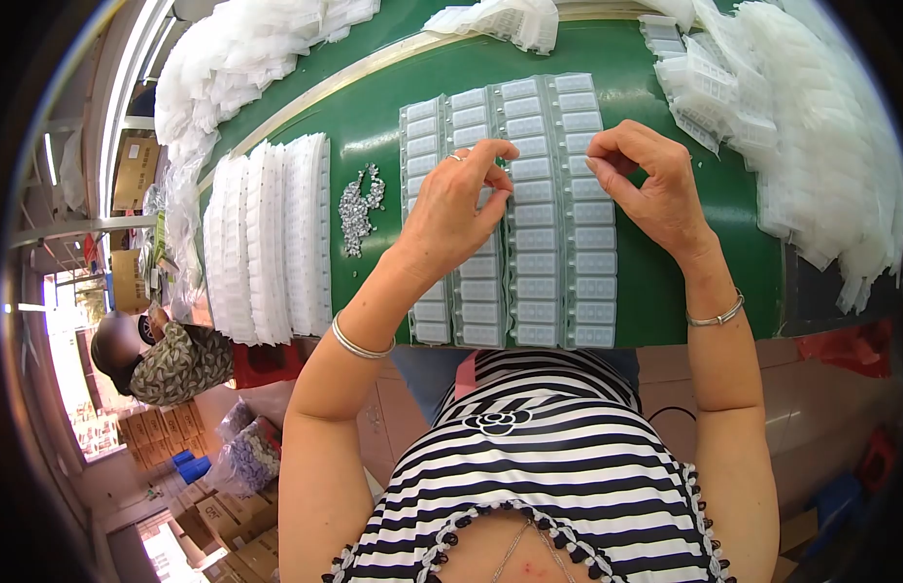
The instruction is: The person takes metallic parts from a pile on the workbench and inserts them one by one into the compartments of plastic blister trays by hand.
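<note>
Several clear plastic strips of small rectangular compartments (537,238) lie side by side on the green table. My left hand (459,199), with a ring on one finger, is over the middle strips. Its fingers are curled towards the thumb, and anything between them is too small to make out. Over the right edge of the rightmost strip (594,262), my right hand (655,180) has thumb and forefinger drawn together. Whatever they may hold cannot be seen. A small pile of silvery metal pieces (356,212) lies left of the strips.
Stacked white plastic strips (267,243) stand on the left of the green table (374,117). Larger heaps of translucent strips lie at the back left (228,68) and right (801,126). Another person (174,364) sits beyond the left side, near cardboard boxes (160,437).
</note>
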Motion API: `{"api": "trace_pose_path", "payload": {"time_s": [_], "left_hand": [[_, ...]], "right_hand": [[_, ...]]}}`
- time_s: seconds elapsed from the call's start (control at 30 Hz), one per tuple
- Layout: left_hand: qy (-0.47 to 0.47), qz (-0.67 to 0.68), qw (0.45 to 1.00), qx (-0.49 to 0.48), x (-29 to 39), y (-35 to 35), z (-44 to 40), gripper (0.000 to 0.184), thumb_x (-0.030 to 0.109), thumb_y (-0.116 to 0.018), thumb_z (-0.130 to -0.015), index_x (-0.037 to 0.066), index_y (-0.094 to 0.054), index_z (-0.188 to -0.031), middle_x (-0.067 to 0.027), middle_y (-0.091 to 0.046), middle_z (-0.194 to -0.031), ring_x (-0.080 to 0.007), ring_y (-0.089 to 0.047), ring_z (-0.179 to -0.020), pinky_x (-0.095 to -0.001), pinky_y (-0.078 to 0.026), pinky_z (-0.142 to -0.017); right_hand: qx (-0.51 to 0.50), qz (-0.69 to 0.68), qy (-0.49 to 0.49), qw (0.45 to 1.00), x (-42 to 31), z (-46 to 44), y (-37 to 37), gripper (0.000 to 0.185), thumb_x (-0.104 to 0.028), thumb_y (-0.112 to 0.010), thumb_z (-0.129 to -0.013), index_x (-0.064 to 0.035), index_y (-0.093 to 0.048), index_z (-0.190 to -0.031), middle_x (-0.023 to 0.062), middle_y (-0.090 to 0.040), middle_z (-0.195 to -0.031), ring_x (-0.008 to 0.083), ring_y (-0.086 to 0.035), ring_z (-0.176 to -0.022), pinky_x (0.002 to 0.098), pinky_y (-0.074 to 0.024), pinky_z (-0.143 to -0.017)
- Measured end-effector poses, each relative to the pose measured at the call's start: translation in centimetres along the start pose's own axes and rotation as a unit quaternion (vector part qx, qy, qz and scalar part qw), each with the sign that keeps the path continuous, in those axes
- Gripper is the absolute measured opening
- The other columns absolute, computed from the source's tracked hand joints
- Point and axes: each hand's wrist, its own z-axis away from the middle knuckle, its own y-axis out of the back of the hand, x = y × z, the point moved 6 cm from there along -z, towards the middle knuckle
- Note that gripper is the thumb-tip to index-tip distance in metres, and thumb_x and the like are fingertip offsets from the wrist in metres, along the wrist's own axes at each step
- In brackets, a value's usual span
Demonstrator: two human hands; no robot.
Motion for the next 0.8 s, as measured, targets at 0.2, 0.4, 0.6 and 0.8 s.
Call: {"api": "trace_pose_path", "payload": {"time_s": [0.2, 0.4, 0.6, 0.8], "left_hand": [[-0.002, -0.039, 0.999, 0.033, 0.4, -0.5, 0.2, 0.036, -0.006, -0.069, -0.082, 0.008, -0.067, -0.115, -0.0021, -0.073, -0.085, -0.0195, -0.063, -0.077, -0.0348, -0.050, -0.075], [-0.030, -0.104, 0.991, 0.081, 0.8, -1.5, 0.4, 0.028, -0.004, -0.069, -0.082, 0.009, -0.070, -0.107, -0.0012, -0.072, -0.082, -0.0204, -0.063, -0.074, -0.0347, -0.050, -0.075], [-0.047, -0.183, 0.980, 0.060, 1.2, -2.2, 0.3, 0.028, -0.007, -0.069, -0.081, 0.007, -0.069, -0.105, -0.0059, -0.073, -0.086, -0.0277, -0.066, -0.082, -0.0383, -0.048, -0.092], [-0.057, -0.184, 0.981, 0.038, 3.0, -0.8, 0.2, 0.022, 0.000, -0.075, -0.085, 0.007, -0.070, -0.105, -0.0082, -0.076, -0.092, -0.0298, -0.070, -0.088, -0.0389, -0.048, -0.095]], "right_hand": [[0.005, 0.001, 0.013, 1.000, -0.1, 0.0, -0.1, 0.010, 0.007, -0.073, -0.087, -0.0014, -0.069, -0.091, 0.0006, -0.066, -0.086, 0.0121, -0.051, -0.070, 0.0250, -0.0445, -0.062], [-0.005, 0.006, 0.005, 1.000, 0.1, 0.0, -0.2, 0.011, 0.009, -0.073, -0.088, -0.0005, -0.070, -0.093, -0.0001, -0.066, -0.088, 0.0113, -0.051, -0.072, 0.0241, -0.0459, -0.067], [0.002, -0.002, 0.011, 1.000, 0.2, -0.1, 0.1, 0.011, 0.008, -0.072, -0.090, -0.0018, -0.072, -0.094, -0.0015, -0.067, -0.086, 0.0104, -0.052, -0.073, 0.0239, -0.0469, -0.069], [0.267, -0.032, 0.050, 0.962, -0.5, -0.3, 6.7, 0.007, 0.003, -0.076, -0.090, -0.0024, -0.075, -0.094, -0.0025, -0.067, -0.081, 0.0093, -0.052, -0.070, 0.0226, -0.0441, -0.064]]}}
